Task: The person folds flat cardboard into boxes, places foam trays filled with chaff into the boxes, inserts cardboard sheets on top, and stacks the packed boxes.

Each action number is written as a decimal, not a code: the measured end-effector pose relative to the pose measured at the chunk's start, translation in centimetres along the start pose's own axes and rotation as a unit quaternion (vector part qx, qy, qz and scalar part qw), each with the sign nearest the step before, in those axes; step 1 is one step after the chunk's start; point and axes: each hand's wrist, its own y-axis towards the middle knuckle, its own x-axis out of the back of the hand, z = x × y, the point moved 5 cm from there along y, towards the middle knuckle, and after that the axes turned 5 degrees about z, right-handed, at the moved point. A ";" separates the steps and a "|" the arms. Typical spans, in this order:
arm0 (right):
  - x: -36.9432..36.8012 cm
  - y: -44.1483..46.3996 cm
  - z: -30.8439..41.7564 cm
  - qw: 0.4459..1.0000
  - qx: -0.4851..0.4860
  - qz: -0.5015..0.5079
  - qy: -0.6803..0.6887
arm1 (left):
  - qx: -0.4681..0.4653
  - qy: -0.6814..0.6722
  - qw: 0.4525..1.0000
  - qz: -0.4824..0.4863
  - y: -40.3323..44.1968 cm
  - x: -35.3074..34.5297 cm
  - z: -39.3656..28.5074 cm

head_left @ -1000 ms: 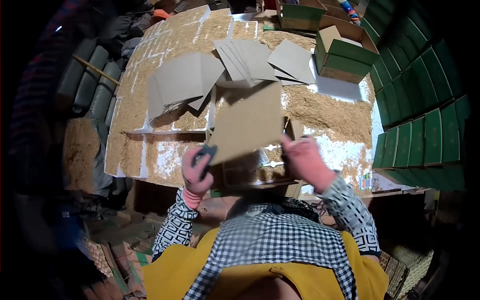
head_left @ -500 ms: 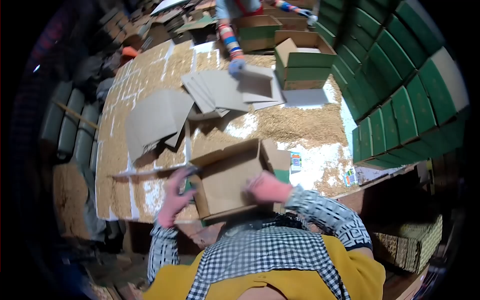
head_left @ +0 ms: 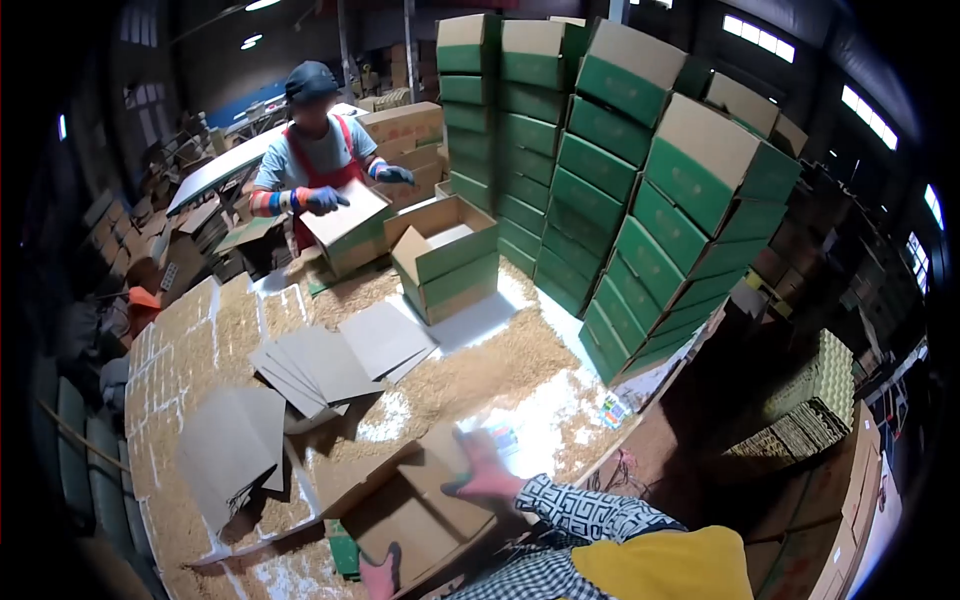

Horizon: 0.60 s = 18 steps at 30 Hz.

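Observation:
An open cardboard box (head_left: 405,520), brown inside with some green outside, sits at the table's near edge in front of me. My left hand (head_left: 380,575), in a pink glove with dark fingertips, straddles the wall on its near left side, and its lower part is cut off by the frame. My right hand (head_left: 485,468), in a matching glove, is above the right flap with fingers and thumb spread, slightly blurred. Just beyond its fingers lies a small coloured packet or card (head_left: 503,437). Grey cardboard sheets (head_left: 325,365) lie fanned out beyond the box.
A grainy material covers the white-lined table (head_left: 165,400). Green-and-brown boxes (head_left: 600,170) stand stacked high at the right. An open green box (head_left: 450,260) is farther back. A co-worker (head_left: 320,160) handles another box (head_left: 350,230). Egg trays (head_left: 800,440) are stacked at right.
My view has swung up and right. My right hand has left the box's inside and stretched out over its right flap. The co-worker's hand has moved from the grey sheets to a box.

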 end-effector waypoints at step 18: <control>50.0 -49.6 42.9 0.657 0.559 -0.504 -0.029 | -0.696 -0.179 0.642 0.267 -8.1 -23.7 -71.6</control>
